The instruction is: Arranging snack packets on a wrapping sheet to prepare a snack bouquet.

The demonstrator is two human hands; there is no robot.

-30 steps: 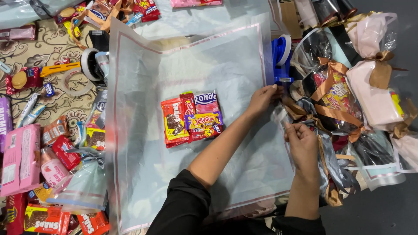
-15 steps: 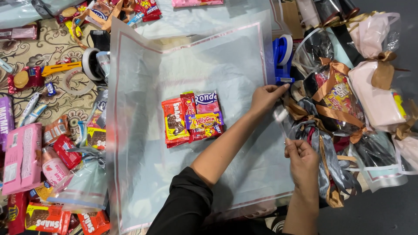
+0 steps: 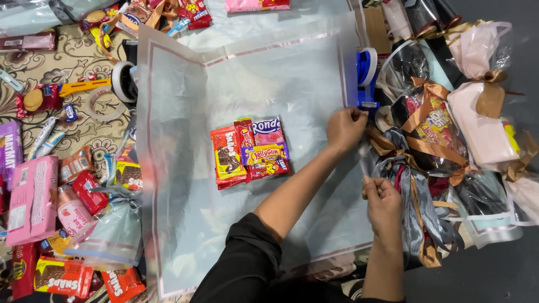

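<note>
Tape is the business right now: the left hand [image 3: 345, 128] pinches the leading end of a clear strip just below the blue tape dispenser [image 3: 366, 78], fingers closed tight on it, while the right hand [image 3: 383, 197] sits lower, fingertips pressed together on the other end, so the strip of tape [image 3: 364, 154] runs taut between them along the right edge of the translucent wrapping sheet [image 3: 185, 168]. The strip is faint and hard to make out, but the stretch between the two pinches shows. To do this well, I judge both hands want to keep the strip straight and off the sheet until it is placed, sticky side away from the fingers, with an even pull so it neither curls nor folds on itself. The pile of snack packets [image 3: 250, 151] lies in the middle of the sheet, well apart from both hands, and the bundle of ribbon-tied gift bags [image 3: 432, 129] crowds in just beside the right hand, so the grey ribbon [image 3: 410, 191] is a snag risk. Compared with half a second back, the left hand has risen toward the dispenser and closed into a pinch, where it lay flatter on the sheet's edge, and the right hand has lifted slightly; the gap between them has widened. Packets and sheet have not shifted.
</note>
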